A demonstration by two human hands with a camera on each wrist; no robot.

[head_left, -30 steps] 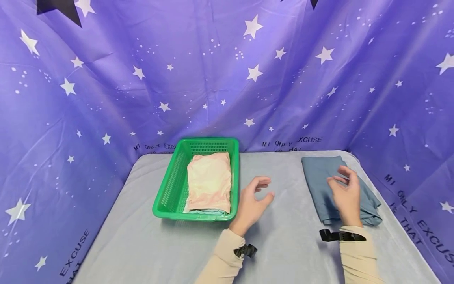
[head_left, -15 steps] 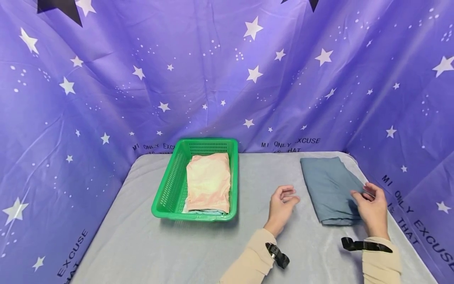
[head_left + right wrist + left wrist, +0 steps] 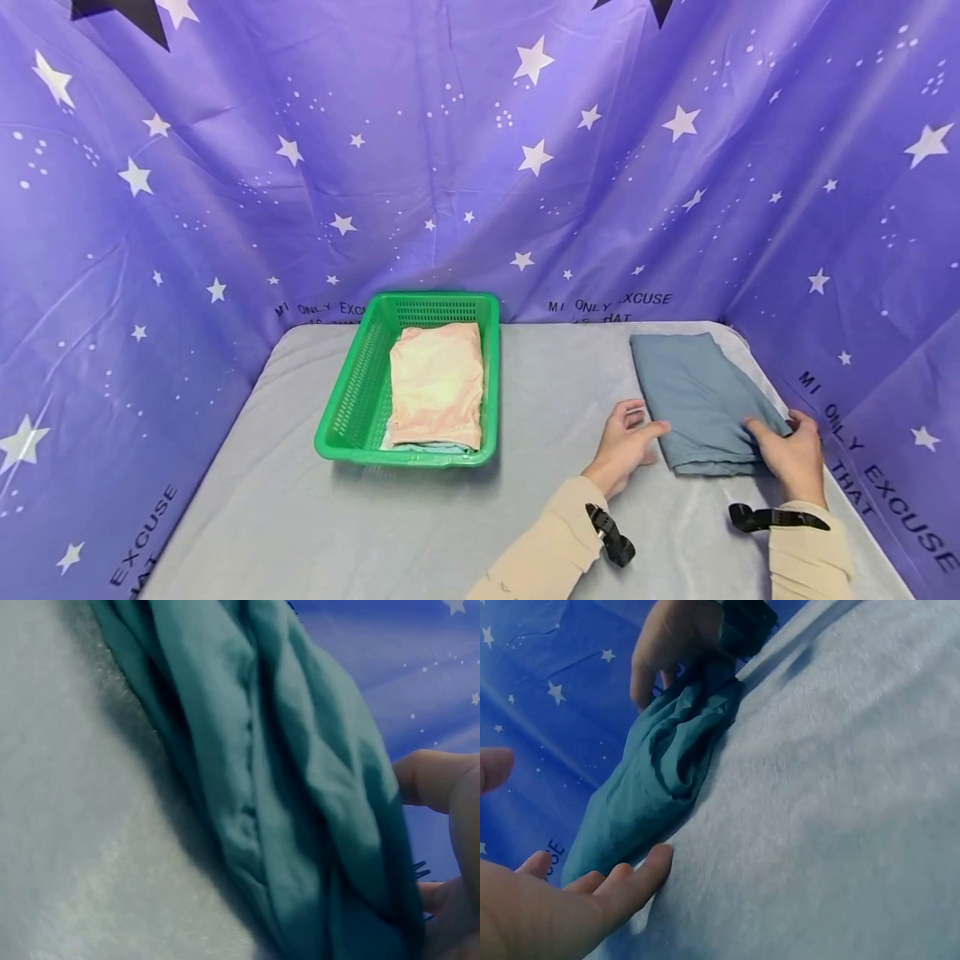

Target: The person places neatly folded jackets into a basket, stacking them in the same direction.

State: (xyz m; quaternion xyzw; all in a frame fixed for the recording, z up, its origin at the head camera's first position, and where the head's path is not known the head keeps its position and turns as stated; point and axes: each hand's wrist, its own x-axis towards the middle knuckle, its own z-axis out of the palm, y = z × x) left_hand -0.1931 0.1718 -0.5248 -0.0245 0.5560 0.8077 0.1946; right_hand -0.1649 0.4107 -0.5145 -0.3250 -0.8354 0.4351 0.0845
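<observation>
A folded blue-grey garment (image 3: pixel 697 400) lies flat at the right of the table, its loose, layered folds visible in the right wrist view. Beside its left edge is my left hand (image 3: pixel 621 446), thumb raised and fingers spread, holding nothing. My right hand (image 3: pixel 797 458) is at the lower right corner, the thumb over the cloth and the fingers along the outer edge. In the right wrist view, a fingertip (image 3: pixel 420 778) meets the garment's side. The part of the corner under that hand is hidden.
A green plastic basket (image 3: pixel 330 433) stands left of centre, holding a folded pale pink garment (image 3: pixel 437 383) on top of light blue and white cloth. The table (image 3: pixel 360 533) has a grey plush cover. A purple star-printed curtain (image 3: pixel 465 167) hangs behind and along both sides.
Both hands have moved right and nearer the garment's sides. My right hand went from above the cloth to its lower right corner; my left hand left the basket's side for the garment's left edge.
</observation>
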